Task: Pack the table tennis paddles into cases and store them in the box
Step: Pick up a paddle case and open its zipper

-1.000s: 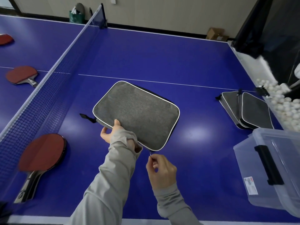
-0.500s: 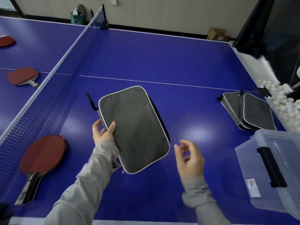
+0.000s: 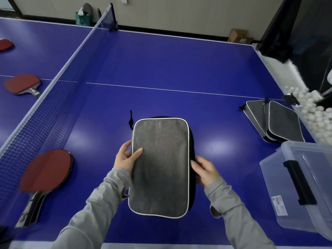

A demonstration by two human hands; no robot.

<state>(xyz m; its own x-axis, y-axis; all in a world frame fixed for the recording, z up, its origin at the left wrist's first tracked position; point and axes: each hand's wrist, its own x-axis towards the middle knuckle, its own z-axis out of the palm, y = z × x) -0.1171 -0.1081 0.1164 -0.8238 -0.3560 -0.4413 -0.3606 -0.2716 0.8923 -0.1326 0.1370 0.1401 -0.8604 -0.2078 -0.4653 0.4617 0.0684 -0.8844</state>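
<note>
A grey paddle case (image 3: 160, 168) with white piping is held lengthwise above the blue table (image 3: 161, 69), its black loop at the far left corner. My left hand (image 3: 126, 159) grips its left edge, thumb on top. My right hand (image 3: 204, 170) grips its right edge. Two more grey cases (image 3: 274, 120) lie stacked at the right. A clear plastic box (image 3: 305, 187) with a black latch stands at the near right. A red paddle (image 3: 45, 174) lies near left by the net; another red paddle (image 3: 22, 84) and part of a third paddle (image 3: 5, 44) lie beyond the net.
The net (image 3: 46, 103) runs diagonally along the left. A bin of several white balls (image 3: 312, 112) sits off the table's right edge behind the box. A cardboard box (image 3: 239, 35) and a green bin (image 3: 82, 17) stand on the floor by the far wall.
The case has turned from lying slantwise to pointing straight away from me. My right hand has left the zipper pull and taken the case's right edge; my left hand has kept its grip.
</note>
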